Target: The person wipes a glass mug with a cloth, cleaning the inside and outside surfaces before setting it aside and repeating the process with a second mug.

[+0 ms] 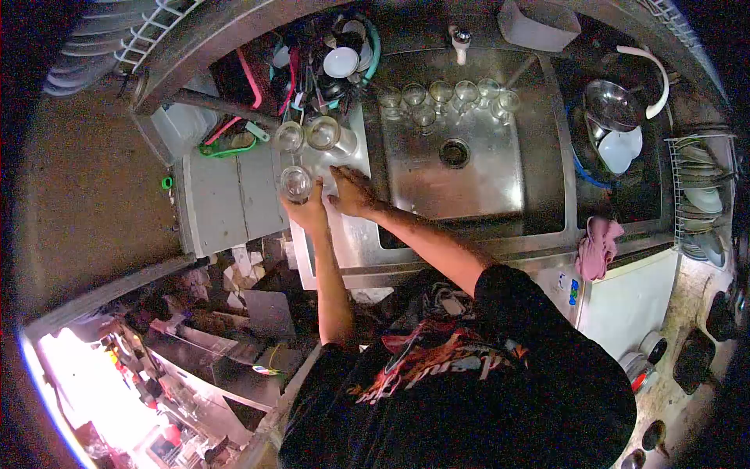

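Observation:
My left hand (306, 211) is wrapped round a clear drinking glass (296, 184) on the metal counter left of the sink. Close by on the right, my right hand (353, 192) has its fingers and thumb apart, with nothing visible between them. Just beyond my hands stand a glass jar or tumbler (290, 137) and a larger glass vessel (325, 134). Several drinking glasses (441, 94) stand in a cluster at the back of the sink.
The steel sink (500, 184) has a round drain (454, 153), with a tap (461, 47) behind it. Utensils and a white bowl (341, 62) crowd the back left. Metal bowls (613, 105) fill the right basin. A pink cloth (600, 248) hangs at the front edge; a plate rack (701, 187) stands right.

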{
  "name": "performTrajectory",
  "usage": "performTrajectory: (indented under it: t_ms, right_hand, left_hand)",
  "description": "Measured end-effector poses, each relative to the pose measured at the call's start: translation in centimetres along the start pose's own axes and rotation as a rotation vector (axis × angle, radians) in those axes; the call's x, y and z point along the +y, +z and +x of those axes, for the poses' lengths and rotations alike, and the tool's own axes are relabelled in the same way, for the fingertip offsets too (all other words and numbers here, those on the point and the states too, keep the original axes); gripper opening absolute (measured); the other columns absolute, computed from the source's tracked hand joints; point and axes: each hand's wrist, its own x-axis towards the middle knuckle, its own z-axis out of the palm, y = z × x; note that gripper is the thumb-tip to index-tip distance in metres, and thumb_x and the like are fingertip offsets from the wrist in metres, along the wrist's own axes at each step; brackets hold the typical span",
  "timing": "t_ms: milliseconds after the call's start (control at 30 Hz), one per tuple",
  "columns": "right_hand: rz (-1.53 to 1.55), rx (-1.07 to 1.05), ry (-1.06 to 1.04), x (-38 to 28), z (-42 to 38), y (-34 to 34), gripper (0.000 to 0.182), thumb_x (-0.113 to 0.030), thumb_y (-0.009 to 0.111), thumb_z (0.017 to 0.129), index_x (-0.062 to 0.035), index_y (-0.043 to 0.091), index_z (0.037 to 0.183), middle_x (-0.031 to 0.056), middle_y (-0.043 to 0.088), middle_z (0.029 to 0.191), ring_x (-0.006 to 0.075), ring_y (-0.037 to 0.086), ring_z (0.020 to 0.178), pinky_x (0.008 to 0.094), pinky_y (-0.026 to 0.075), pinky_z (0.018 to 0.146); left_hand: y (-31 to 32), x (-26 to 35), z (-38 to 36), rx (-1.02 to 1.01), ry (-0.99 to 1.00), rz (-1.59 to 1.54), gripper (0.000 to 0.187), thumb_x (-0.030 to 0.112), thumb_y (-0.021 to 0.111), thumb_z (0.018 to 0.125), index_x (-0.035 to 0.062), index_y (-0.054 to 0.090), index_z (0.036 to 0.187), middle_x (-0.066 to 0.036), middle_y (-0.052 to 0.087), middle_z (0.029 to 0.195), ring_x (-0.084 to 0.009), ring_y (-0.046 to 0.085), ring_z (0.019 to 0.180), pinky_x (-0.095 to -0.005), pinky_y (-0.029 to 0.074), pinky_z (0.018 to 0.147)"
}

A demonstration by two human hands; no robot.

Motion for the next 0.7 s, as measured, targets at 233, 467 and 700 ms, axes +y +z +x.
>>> performTrajectory:
  t_ms: [233, 467, 700]
  right_hand:
    - [-0.055, -0.248, 0.04, 0.4, 1.8, 0.5, 0.071, -0.027, 0.066, 0.067, 0.0071, 0.037, 0.122, 0.0235, 0.045, 0.12, 0.0348, 0.045, 0.112, 0.0393, 0.037, 0.094]
    - [-0.083, -0.382, 0.104, -1.0, 2.6, -0.9, 0.071, -0.027, 0.067, 0.066, 0.0059, 0.038, 0.122, 0.0226, 0.046, 0.119, 0.033, 0.046, 0.112, 0.0384, 0.039, 0.093]
    - [-0.082, -0.391, 0.154, -0.5, 2.8, 0.0, 0.067, -0.026, 0.066, 0.066, 0.0042, 0.039, 0.12, 0.0213, 0.048, 0.114, 0.033, 0.047, 0.109, 0.0389, 0.041, 0.09]
  left_hand:
    - [0.2, -2.3, 1.6, -0.002, -0.011, -0.021, 0.069, 0.01, 0.079, 0.06, -0.0069, 0.041, 0.116, -0.018, 0.05, 0.111, -0.024, 0.051, 0.099, -0.0332, 0.042, 0.086]
    - [0.2, -1.1, 2.1, -0.041, 0.047, 0.111, 0.067, 0.006, 0.078, 0.06, -0.0071, 0.041, 0.114, -0.018, 0.05, 0.109, -0.0247, 0.051, 0.098, -0.0344, 0.044, 0.083]
    - [0.5, -0.9, 2.0, -0.054, 0.051, 0.032, 0.067, 0.011, 0.08, 0.06, -0.005, 0.043, 0.114, -0.016, 0.052, 0.109, -0.0242, 0.052, 0.098, -0.0339, 0.043, 0.084]
